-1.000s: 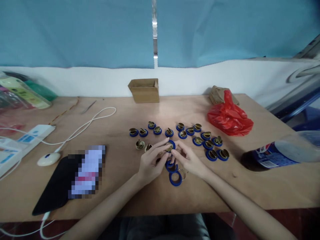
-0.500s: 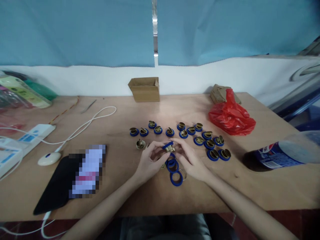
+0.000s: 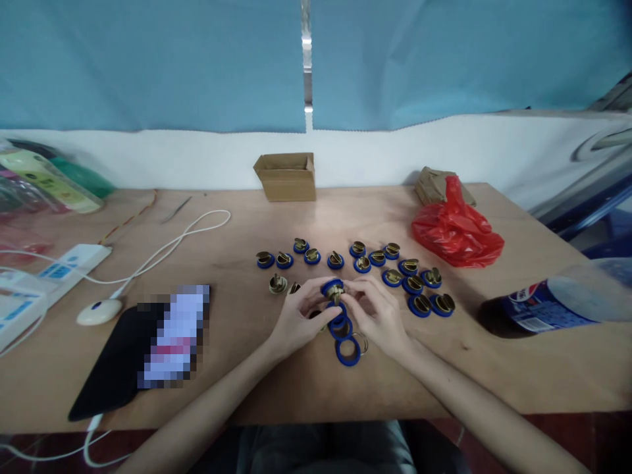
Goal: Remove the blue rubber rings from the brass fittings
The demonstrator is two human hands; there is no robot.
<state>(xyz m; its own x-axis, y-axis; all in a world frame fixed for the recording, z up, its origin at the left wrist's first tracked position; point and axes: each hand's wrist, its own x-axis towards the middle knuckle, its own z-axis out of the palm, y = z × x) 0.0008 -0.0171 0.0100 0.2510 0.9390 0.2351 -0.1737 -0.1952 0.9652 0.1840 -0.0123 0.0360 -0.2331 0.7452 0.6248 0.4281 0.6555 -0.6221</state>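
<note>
Between my two hands, over the middle of the table, is a round brass-coloured fitting with a blue ring [image 3: 332, 288]. My left hand [image 3: 299, 317] is closed on its left side, thumb in front. The fingertips of my right hand [image 3: 378, 315] pinch it from the right. Just below lie loose blue rings [image 3: 347, 351], with a thin metal ring [image 3: 364, 343] beside them. A brass fitting without a blue ring [image 3: 278, 284] stands left of my left hand, and another is partly hidden behind its fingers. Several blue-ringed brass fittings [image 3: 336, 260] lie beyond my hands and to the right.
A cardboard box [image 3: 289, 181] stands at the back. To the right are a red plastic bag [image 3: 457, 230] and a cola bottle [image 3: 538, 306] on its side. On the left lie a phone [image 3: 175, 342], a dark flat device [image 3: 111, 368], white cables and a power strip [image 3: 74, 270].
The fitting has tilted in my hands, showing more of its brass side. My right hand's fingers have curled and shifted on its right side; my left hand stays nearly in place.
</note>
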